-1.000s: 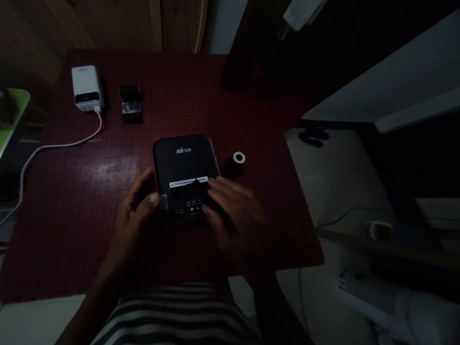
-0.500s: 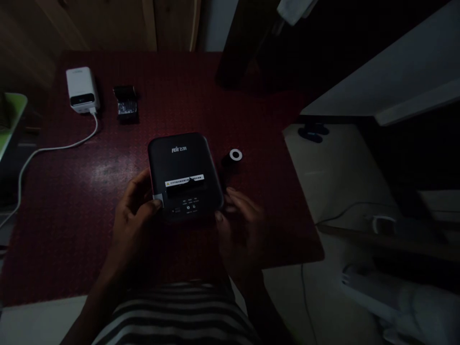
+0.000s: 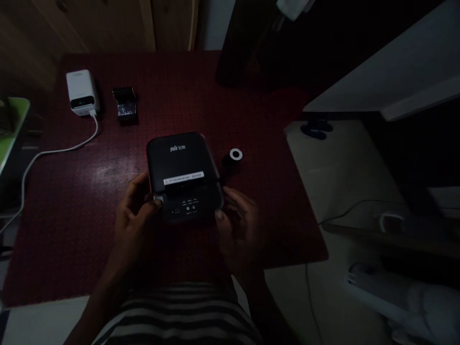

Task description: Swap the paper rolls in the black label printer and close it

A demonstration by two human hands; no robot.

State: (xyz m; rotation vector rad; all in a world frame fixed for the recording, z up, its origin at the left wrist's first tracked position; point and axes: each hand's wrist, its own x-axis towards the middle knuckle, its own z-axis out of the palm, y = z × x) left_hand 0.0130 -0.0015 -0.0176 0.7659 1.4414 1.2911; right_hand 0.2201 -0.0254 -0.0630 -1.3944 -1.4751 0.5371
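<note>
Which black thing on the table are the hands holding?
The big black printer: left hand and right hand hold its sides. The small black box and little roll lie untouched.

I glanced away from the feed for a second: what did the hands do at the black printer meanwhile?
The right hand slid off the front top of the black box-shaped printer to its right front corner. The left hand kept its grip on the left edge. Printer, white power bank and small white-topped roll stayed put.
</note>
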